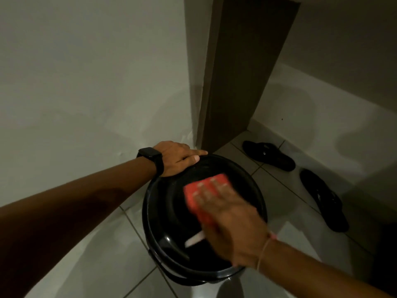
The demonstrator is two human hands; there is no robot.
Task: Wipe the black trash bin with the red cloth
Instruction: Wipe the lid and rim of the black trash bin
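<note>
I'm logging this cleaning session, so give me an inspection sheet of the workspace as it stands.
Surface: tiled floor, light, grout lines showing.
Job's things: black bin stands on the floor with its lid on; red cloth pressed flat on the lid.
Clutter: two black sandals on the floor to the right of the bin, apart from it.
Grippers: left hand grips the bin's far rim, watch on its wrist; right hand lies on the cloth, blurred, thin band on its wrist.
Cables: nothing seen.
Surroundings: white wall behind; brown door by the corner; dim light.
</note>
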